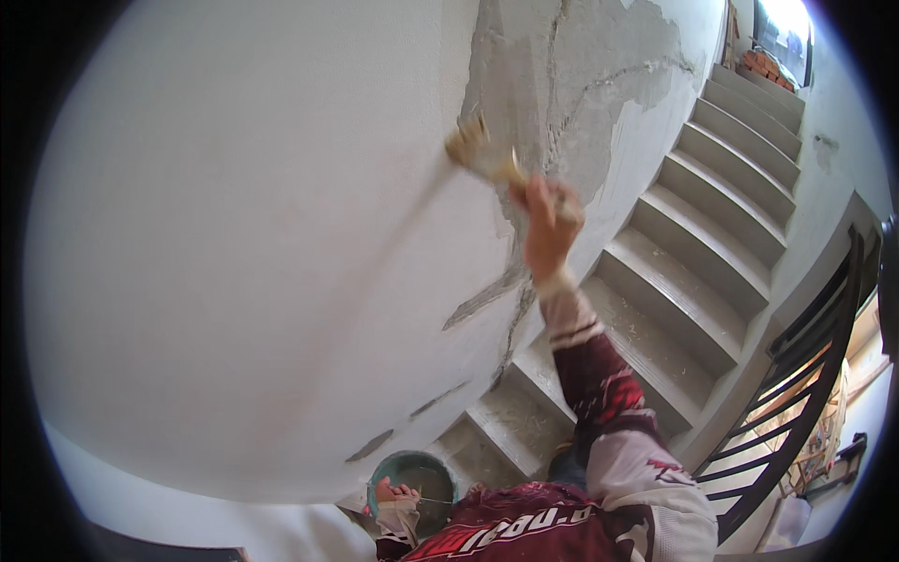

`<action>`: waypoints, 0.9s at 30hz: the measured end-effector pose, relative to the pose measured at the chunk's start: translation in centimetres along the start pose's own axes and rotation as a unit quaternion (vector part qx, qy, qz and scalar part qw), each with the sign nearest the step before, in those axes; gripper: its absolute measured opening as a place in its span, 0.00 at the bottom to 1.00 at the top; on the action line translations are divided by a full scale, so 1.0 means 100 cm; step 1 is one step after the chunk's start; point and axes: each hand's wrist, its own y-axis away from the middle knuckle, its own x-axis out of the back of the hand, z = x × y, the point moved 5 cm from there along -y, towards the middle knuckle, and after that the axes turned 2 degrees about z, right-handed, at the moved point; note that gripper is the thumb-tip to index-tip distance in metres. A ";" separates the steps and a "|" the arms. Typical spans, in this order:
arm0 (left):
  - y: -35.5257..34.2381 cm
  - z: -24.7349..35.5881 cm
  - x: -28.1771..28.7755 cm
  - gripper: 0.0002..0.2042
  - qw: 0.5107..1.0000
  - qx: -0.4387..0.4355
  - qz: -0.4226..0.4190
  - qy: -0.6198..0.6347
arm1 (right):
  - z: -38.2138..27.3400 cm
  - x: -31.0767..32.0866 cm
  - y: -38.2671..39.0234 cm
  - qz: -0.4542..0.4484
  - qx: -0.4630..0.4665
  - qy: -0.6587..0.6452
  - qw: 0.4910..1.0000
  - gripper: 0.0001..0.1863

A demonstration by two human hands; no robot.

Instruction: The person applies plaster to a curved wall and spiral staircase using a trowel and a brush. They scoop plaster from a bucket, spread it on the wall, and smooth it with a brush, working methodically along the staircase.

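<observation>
My right arm reaches up along the wall [253, 244], and my right hand [549, 234] is closed round the handle of a wide paintbrush [470, 145]. The pale bristles are at the wall, by the left edge of a bare grey patch [515, 66]; motion blurs them slightly. Low down in front of me is a green bucket [452, 471] with murky liquid in it. At the bucket's left side my left hand [395, 494] has its fingers curled, gripping the bucket near its thin wire handle.
Cracks run down the grey patch, and smaller chipped spots [370, 445] lie lower on the wall. A curved concrete stair [693, 244] climbs to the right, with a dark railing [805, 403] on its far right side. Red bricks [770, 67] are piled at the top.
</observation>
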 end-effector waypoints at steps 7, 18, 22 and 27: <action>-0.003 -0.007 -0.017 0.15 0.997 -0.016 -0.074 -0.022 | 0.028 0.086 0.067 0.018 -0.168 0.085 0.982 0.08; -0.001 -0.028 -0.031 0.16 0.996 0.041 -0.075 -0.028 | -0.144 -0.104 -0.120 -0.100 0.224 -0.067 0.967 0.05; 0.008 -0.031 -0.036 0.16 0.994 0.042 -0.083 -0.055 | -0.069 -0.050 -0.039 -0.015 0.445 0.379 0.811 0.05; 0.030 -0.046 -0.051 0.16 0.988 0.059 -0.108 -0.094 | 0.035 0.094 0.099 -0.060 -0.015 0.180 0.982 0.05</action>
